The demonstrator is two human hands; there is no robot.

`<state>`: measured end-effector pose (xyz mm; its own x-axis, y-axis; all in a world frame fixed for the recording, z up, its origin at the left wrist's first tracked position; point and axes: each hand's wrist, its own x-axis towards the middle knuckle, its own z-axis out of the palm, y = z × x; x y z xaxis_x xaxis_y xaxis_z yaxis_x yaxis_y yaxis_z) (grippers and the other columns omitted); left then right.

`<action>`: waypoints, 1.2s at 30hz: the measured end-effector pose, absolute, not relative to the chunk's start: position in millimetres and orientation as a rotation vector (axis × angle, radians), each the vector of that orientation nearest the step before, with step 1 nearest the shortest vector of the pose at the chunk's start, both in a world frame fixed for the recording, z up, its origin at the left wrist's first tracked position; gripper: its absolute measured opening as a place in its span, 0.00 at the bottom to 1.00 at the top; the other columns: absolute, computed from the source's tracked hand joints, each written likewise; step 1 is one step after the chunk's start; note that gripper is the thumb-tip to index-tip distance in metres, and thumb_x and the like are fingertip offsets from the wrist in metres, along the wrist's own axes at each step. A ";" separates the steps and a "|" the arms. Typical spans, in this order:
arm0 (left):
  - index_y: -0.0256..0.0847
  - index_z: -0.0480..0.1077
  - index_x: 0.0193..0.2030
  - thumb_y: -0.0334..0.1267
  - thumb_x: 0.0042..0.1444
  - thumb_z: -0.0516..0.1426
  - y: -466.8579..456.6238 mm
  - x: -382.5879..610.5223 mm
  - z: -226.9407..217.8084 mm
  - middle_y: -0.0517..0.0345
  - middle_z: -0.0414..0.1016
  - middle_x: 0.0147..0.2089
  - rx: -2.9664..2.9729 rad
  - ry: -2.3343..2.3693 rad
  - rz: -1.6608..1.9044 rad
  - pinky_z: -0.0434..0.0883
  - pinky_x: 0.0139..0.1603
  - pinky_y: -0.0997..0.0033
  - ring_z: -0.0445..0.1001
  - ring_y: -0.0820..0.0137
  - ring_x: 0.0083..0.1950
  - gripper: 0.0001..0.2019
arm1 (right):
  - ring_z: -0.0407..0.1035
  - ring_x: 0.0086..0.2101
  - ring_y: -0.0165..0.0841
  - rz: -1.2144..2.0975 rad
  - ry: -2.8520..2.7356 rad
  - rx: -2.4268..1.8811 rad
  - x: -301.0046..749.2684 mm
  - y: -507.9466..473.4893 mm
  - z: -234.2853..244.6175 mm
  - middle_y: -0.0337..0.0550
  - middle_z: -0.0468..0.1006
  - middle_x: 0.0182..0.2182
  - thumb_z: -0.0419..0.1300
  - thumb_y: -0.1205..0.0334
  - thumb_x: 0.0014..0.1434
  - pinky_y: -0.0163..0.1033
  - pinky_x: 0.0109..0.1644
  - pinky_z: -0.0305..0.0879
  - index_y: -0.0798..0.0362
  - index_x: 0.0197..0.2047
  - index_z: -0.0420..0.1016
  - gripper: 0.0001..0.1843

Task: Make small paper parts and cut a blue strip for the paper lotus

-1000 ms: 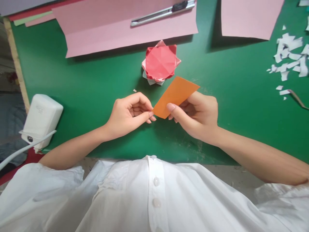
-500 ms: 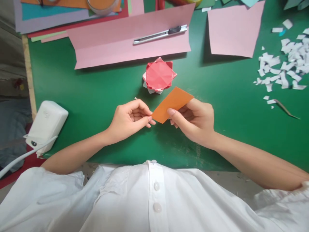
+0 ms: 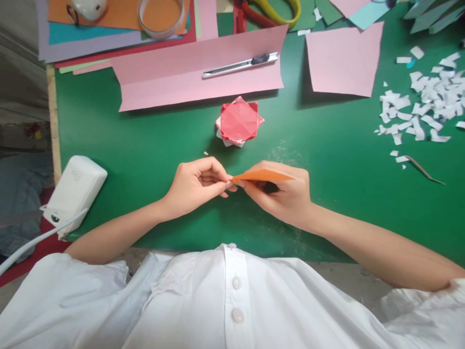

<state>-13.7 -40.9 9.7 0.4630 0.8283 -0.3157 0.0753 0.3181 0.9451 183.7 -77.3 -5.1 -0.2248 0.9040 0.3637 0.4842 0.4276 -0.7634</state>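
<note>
**Change noted.** A moment ago the orange rectangular paper piece [image 3: 263,175] stood tilted up with its broad face toward the head camera. It is now turned almost level, so only a thin orange sliver shows above the fingers. Its place has barely shifted: held clear of the green worktop [image 3: 145,140], nearer the person than the red folded paper flower [image 3: 239,121] and apart from it.

**Left hand [image 3: 198,182].** Position is little altered. Its grip is closed, with thumb and forefinger pinched on the paper's left corner.

**Right hand [image 3: 283,194].** It has rolled over with the paper. Its grip is closed along the piece, with fingers above and below. How the underside is held is hidden.

**Judgement.** Both grips now meet at the one corner with the piece lying flat between them. The handling appears to have passed from holding the sheet up to working it at its edge.

**Surroundings.**
- The view has lifted, so more of the far worktop shows, including a clear tape roll [image 3: 160,14] on stacked coloured sheets.
- The silver utility knife [image 3: 240,65] lies on the long creased pink paper sheet [image 3: 174,72], as it did before.
- The white paper scraps [image 3: 425,97] at the right show no disturbance.
- The white plastic device [image 3: 74,186] at the left edge shows none either.
</note>
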 end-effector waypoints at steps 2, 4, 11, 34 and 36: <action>0.35 0.70 0.29 0.28 0.50 0.66 -40.8 -13.8 10.2 0.61 0.80 0.30 1.147 0.984 0.604 0.81 0.31 0.83 0.84 0.70 0.35 0.07 | 0.66 0.24 0.21 0.648 -1.861 -1.163 183.9 -77.4 -5.8 0.35 0.78 0.29 0.64 0.72 0.60 0.29 0.27 0.63 0.50 0.38 0.76 0.07; 0.35 0.70 0.29 0.28 0.49 0.67 -40.9 -13.8 10.4 0.61 0.80 0.29 1.140 0.983 0.597 0.81 0.31 0.83 0.84 0.70 0.34 0.09 | 0.67 0.25 0.21 0.659 -1.858 -1.147 184.2 -77.3 -5.9 0.35 0.78 0.29 0.64 0.73 0.60 0.29 0.27 0.64 0.50 0.38 0.76 0.08; 0.35 0.69 0.28 0.28 0.49 0.67 -41.5 -14.1 9.9 0.61 0.80 0.29 1.148 0.971 0.602 0.81 0.31 0.84 0.83 0.72 0.33 0.10 | 0.68 0.25 0.22 0.700 -1.861 -1.126 184.1 -76.4 -4.3 0.35 0.78 0.28 0.62 0.73 0.61 0.29 0.27 0.64 0.51 0.37 0.76 0.06; 0.36 0.68 0.27 0.37 0.47 0.70 -41.6 -15.7 9.6 0.59 0.78 0.28 1.208 0.996 0.559 0.79 0.30 0.80 0.81 0.73 0.29 0.14 | 0.68 0.25 0.22 0.812 -1.888 -1.087 185.8 -75.4 -4.3 0.35 0.78 0.28 0.60 0.71 0.63 0.30 0.27 0.63 0.50 0.36 0.77 0.07; 0.36 0.68 0.28 0.36 0.48 0.70 -41.9 -15.8 9.4 0.59 0.79 0.28 1.208 0.995 0.560 0.79 0.30 0.80 0.81 0.73 0.29 0.14 | 0.68 0.24 0.23 0.820 -1.891 -1.073 186.3 -75.1 -5.3 0.36 0.78 0.28 0.60 0.71 0.63 0.30 0.27 0.63 0.51 0.36 0.77 0.06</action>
